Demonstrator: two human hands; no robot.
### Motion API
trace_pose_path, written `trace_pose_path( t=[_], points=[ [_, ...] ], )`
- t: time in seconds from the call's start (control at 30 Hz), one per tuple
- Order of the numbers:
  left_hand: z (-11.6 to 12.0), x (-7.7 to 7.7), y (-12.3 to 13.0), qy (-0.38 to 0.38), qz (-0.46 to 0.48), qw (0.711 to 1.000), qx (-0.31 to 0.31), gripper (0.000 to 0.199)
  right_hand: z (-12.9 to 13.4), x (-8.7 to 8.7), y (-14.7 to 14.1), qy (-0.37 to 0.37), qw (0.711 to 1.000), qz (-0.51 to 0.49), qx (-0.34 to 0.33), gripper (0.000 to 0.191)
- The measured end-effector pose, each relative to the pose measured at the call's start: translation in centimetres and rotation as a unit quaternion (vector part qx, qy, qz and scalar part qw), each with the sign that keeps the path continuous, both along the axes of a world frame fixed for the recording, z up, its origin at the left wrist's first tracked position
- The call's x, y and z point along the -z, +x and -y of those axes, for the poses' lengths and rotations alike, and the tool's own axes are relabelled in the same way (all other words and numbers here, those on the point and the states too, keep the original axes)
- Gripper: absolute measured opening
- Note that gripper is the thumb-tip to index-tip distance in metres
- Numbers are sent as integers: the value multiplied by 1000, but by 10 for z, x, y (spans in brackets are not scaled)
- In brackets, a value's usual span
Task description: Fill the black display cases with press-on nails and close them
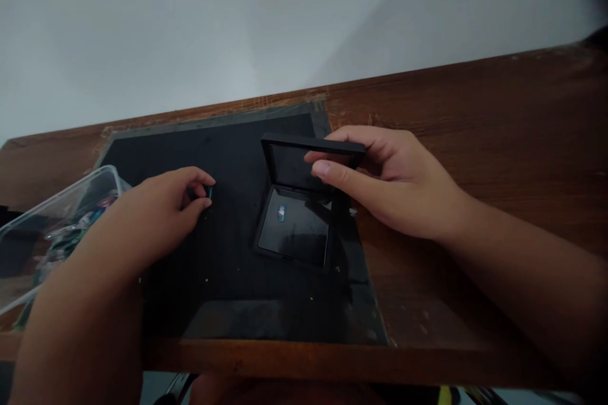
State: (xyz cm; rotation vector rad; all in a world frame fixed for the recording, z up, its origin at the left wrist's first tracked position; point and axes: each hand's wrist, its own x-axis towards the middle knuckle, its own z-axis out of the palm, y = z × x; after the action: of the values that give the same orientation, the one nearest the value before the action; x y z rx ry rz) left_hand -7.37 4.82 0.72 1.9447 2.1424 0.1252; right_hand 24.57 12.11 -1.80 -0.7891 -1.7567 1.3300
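Observation:
A small flat black case rests on the black mat, its hinged lid tilted up. My right hand is closed on the lid's right side, thumb on the inner face and fingers behind. On the glossy inside of the case's base lies a small shiny light-blue piece. To the left of the case, my left hand pinches a small dark teal piece between thumb and fingers, just above or on the mat. Its exact kind is too small to tell.
A clear plastic container with many small shiny coloured pieces stands at the left, partly hidden by my left forearm. The black mat covers part of the wooden table. A pale wall rises behind; tiny specks dot the mat.

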Motion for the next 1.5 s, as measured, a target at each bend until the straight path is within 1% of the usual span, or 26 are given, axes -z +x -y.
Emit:
trace_pose_path(
  t=[0.13, 0.23, 0.37, 0.47, 0.57, 0.63, 0.73, 0.8, 0.93, 1.03, 1.13, 1.23, 1.3, 1.4, 1.5],
  points=[
    [-1, -1, 0, -4, -18, 1000, -23, 22, 0, -1, 0, 1, 1000, -1, -6, 38],
    [1, -3, 3, -6, -26, 999, -21, 25, 0, -1, 0, 8, 1000, 2, -5, 38],
    [2, -4, 5, -10, -32, 999, -21, 23, 0, -1, 1, 16, 1000, 8, -5, 35],
    [2, -5, 6, -14, -31, 999, -19, 25, 0, -1, 1, 20, 1000, 12, -1, 36],
    [3, -12, 14, -1, -16, 1000, -1, 31, 0, -2, 1, 21, 1000, 13, -3, 38],
    [5, -17, 22, 14, 11, 1000, 19, 33, 1, -2, 0, 21, 1000, 13, -7, 36],
    [7, -22, 34, 47, 60, 995, 58, 30, 1, -2, 0, 13, 1000, 16, -13, 34],
    [9, -21, 41, 74, 76, 990, 88, 27, 1, -1, 0, 8, 1000, 18, -18, 33],
    [13, -11, 57, 110, 101, 977, 155, 21, 0, -1, 0, 20, 1000, 10, -19, 37],
    [18, -3, 71, 113, 127, 964, 203, 18, 0, -1, 0, 33, 999, 8, -21, 38],
    [22, 2, 83, 97, 128, 960, 229, 17, 0, 0, 0, 40, 999, 1, -20, 35],
    [24, 3, 91, 91, 108, 961, 238, 18, 1, 0, 0, 38, 999, -2, -17, 32],
    [24, 4, 95, 103, 85, 962, 238, 18, 1, 0, 0, 39, 999, 2, -15, 30],
    [24, 5, 97, 123, 59, 966, 219, 20, 1, 0, 0, 50, 999, 15, -8, 28],
    [23, 7, 97, 112, 61, 973, 194, 20, 1, 0, 1, 70, 997, 38, 10, 25]
  ],
)
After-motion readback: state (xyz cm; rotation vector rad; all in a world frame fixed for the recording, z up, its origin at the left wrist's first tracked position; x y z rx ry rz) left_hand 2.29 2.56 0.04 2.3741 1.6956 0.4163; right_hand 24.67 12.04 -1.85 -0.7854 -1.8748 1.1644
